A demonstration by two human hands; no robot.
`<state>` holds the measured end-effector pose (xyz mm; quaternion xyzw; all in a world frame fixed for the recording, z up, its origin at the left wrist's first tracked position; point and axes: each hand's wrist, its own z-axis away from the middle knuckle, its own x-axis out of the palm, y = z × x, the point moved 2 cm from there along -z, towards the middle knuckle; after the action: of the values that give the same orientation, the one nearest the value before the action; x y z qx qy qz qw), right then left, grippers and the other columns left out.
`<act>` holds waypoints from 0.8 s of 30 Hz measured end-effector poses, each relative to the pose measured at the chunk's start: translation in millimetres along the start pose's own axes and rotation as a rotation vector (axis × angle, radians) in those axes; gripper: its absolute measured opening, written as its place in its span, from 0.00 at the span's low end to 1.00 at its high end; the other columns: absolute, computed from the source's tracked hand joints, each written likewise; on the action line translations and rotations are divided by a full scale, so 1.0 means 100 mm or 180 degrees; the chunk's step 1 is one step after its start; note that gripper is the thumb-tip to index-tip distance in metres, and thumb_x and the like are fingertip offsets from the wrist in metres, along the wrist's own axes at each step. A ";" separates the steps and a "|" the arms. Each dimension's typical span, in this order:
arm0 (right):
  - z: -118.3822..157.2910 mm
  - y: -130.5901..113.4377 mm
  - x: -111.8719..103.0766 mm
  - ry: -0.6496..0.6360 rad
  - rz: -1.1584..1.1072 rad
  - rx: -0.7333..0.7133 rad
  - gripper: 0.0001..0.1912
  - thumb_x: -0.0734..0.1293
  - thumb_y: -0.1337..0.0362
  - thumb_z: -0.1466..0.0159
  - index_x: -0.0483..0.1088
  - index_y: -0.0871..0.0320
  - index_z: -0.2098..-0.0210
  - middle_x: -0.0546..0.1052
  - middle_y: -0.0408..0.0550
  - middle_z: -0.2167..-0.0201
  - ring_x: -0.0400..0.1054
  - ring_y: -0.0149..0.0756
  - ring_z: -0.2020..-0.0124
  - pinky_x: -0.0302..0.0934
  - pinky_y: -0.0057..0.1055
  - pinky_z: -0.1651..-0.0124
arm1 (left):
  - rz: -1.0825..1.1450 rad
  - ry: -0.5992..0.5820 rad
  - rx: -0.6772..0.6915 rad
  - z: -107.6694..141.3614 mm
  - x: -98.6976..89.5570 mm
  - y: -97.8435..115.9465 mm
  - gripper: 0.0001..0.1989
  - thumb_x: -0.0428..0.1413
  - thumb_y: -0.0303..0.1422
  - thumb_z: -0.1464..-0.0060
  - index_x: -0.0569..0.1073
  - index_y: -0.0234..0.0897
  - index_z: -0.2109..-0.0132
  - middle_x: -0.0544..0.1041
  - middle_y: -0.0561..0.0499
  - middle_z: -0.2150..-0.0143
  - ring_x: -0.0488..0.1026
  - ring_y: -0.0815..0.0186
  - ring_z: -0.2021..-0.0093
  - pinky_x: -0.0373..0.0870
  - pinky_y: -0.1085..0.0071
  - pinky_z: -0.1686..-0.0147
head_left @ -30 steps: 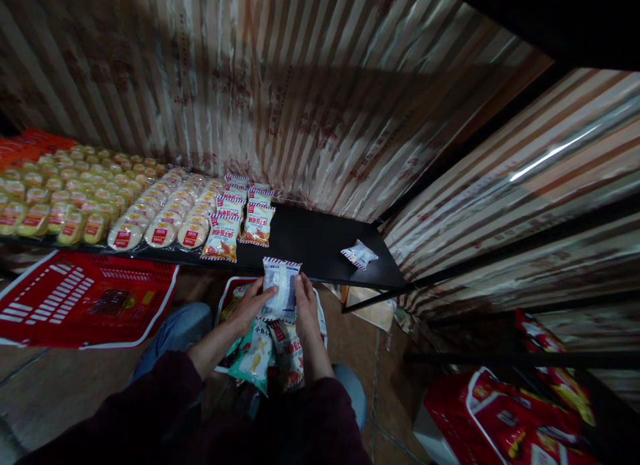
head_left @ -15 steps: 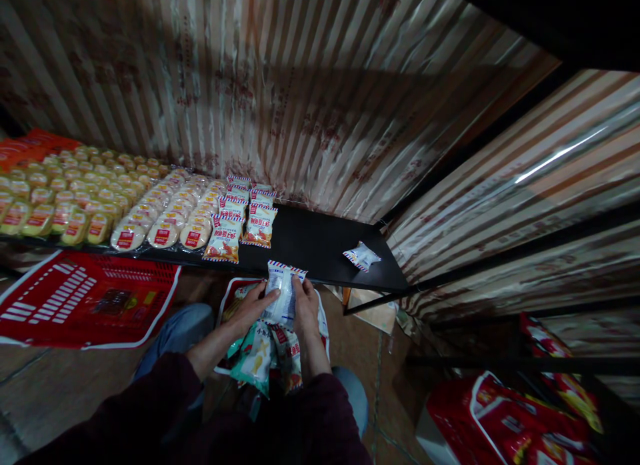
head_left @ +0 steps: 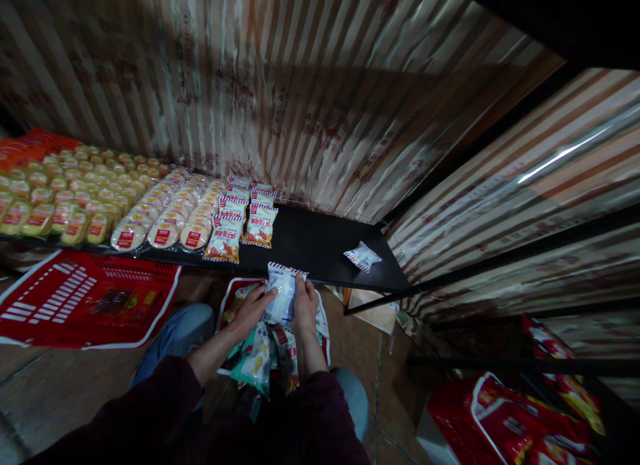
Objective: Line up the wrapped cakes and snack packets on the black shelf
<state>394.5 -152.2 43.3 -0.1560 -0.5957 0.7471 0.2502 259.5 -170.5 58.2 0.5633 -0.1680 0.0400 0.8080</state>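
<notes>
A white snack bag (head_left: 283, 293), its printed back facing up, is held between my two hands. My left hand (head_left: 253, 309) grips its left side with the thumb on top; my right hand (head_left: 305, 305) holds its right edge. Below them is a basket (head_left: 325, 321) with more bags, among them a green and white bag (head_left: 256, 358). On the black shelf (head_left: 310, 241), several white and orange snack bags (head_left: 225, 238) stand in two columns. One white bag (head_left: 363, 256) lies alone near the shelf's right end.
Round packaged cakes (head_left: 163, 233) and yellow-green packs (head_left: 75, 226) fill the shelf's left part. A red basket (head_left: 90, 301) is at the lower left. Red packages (head_left: 525, 418) lie at the lower right. Corrugated sheeting (head_left: 300, 105) stands behind the shelf.
My fingers have shifted slightly on the snack bag, which is still in both hands over the basket. The bags on the shelf have not moved.
</notes>
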 end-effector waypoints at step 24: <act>0.51 -0.14 0.11 -0.0611 0.1187 -0.1075 0.29 0.69 0.55 0.46 0.67 0.58 0.46 0.72 0.54 0.46 0.65 0.45 0.46 0.56 0.40 0.42 | -0.0154 0.0628 0.0668 0.05 0.01 0.24 0.21 0.49 0.43 0.43 0.72 0.40 0.46 0.70 0.47 0.41 0.64 0.61 0.40 0.57 0.68 0.40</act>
<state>361.2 -184.9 69.3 -0.2310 -0.6939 0.6817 0.0210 252.9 -166.6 80.9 0.6419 -0.0691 0.0930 0.7580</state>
